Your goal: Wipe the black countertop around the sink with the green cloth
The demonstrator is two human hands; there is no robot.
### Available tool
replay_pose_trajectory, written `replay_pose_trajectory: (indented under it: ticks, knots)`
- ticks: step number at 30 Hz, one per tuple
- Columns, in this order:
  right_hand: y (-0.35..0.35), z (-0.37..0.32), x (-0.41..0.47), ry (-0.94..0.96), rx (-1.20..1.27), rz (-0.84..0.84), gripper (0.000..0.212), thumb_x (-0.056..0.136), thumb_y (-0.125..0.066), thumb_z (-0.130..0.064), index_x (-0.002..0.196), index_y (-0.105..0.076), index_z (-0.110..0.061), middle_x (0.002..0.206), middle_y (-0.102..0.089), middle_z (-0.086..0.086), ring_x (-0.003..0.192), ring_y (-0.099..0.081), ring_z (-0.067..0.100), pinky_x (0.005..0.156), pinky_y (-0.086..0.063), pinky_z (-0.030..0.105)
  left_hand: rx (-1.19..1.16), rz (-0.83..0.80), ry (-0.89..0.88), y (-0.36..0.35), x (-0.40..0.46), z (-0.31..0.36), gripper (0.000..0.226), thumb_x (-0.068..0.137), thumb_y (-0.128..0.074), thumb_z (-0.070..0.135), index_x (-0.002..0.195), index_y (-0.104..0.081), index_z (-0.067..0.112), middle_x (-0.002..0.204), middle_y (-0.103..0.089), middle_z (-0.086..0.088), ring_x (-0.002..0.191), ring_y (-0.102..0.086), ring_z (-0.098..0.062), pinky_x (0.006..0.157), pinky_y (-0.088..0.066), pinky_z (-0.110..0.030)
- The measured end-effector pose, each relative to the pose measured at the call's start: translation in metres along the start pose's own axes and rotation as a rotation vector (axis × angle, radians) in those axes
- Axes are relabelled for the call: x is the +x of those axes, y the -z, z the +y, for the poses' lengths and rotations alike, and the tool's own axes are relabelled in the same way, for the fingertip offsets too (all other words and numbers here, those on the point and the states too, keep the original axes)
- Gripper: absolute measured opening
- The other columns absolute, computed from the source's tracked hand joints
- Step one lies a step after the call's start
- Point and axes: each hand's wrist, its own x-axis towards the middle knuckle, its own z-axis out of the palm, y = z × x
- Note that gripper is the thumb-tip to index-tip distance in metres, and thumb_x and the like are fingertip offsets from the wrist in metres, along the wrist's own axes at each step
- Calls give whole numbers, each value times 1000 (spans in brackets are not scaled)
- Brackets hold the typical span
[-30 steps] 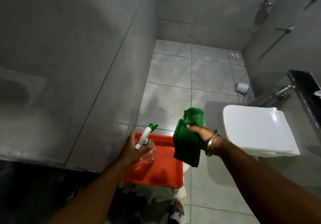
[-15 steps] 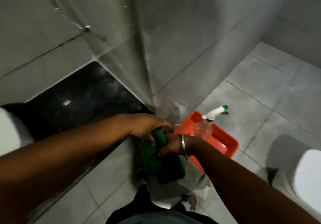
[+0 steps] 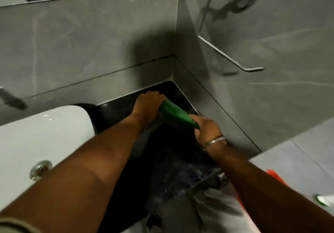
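Both hands have moved from the floor tray to the counter (image 3: 173, 153), the left hand (image 3: 148, 106) and right hand (image 3: 206, 128) each clamped on an end of the cloth (image 3: 174, 112) at its back right corner beside the sink (image 3: 36, 135), so wiping appears ready to begin.

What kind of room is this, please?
Most likely a bathroom: a white sink set beside a black countertop, grey tiled walls with a mirror edge above, and a metal towel ring on the side wall.
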Motion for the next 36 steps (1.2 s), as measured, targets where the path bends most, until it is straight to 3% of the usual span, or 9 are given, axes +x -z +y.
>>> replay_pose_trajectory:
  ticks: [3,6,10,14,19,22,27,31,36]
  knots:
    - [-32,-1,26,18,-187,-287,50,89,-54,-18,139,-48,-20,139,-54,13,125,-52,31,107,-37,32,-67,-164,466,-67,-1,-28,63,94,-50,28,151,-26,17,155,-29,-21,143,-27,-40,115,-25,-54]
    - [-66,4,46,56,-365,-496,45,96,-44,-35,139,-46,-19,145,-46,14,129,-47,32,108,-37,36,-215,-226,745,-117,-19,-54,85,96,-44,52,154,-5,3,162,-7,-27,150,-2,-41,120,-4,-55]
    - [-106,3,92,190,-420,-380,83,81,-19,-60,151,-21,-14,158,-19,20,145,-19,38,118,-17,43,-215,-173,658,-140,-15,-79,89,91,-28,69,156,-3,14,165,0,-17,151,4,-35,120,2,-55]
    - [-153,-11,147,224,-487,-386,83,79,-20,-56,152,-10,-18,160,-7,19,145,-8,45,118,-7,51,-191,-95,642,-153,-17,-85,84,89,-24,71,156,-5,24,165,0,-14,152,2,-34,120,2,-55]
    - [-165,-10,255,69,-508,-202,80,80,-11,-46,151,-16,-10,159,-14,21,144,-14,44,118,-11,51,-141,-8,630,-164,-16,-87,83,87,-30,69,155,-17,23,164,-13,-17,151,-10,-34,119,-5,-56]
    - [-154,-3,293,71,-479,-183,75,84,-21,-41,151,-17,-9,159,-15,20,144,-14,42,120,-9,47,-120,22,628,-165,-17,-87,84,85,-30,70,154,-23,22,162,-18,-18,150,-15,-35,118,-9,-58]
    - [-133,52,195,41,-452,-104,71,86,-32,-42,150,-23,-12,156,-24,20,141,-24,44,114,-24,53,-145,-14,628,-158,-20,-86,86,84,-27,70,155,-22,21,162,-17,-18,150,-14,-35,119,-9,-59]
    - [-114,88,99,86,-505,-185,71,85,-37,-40,150,-23,-15,157,-23,18,142,-24,42,112,-28,54,-142,-36,638,-158,-19,-85,87,84,-26,71,155,-19,22,163,-14,-19,150,-12,-36,119,-9,-60]
    - [-141,44,227,47,-536,-138,72,88,-16,-48,151,-20,-14,158,-20,19,144,-19,41,117,-18,50,-131,-8,644,-159,-19,-85,85,84,-28,69,154,-24,20,161,-19,-20,149,-17,-37,118,-11,-60]
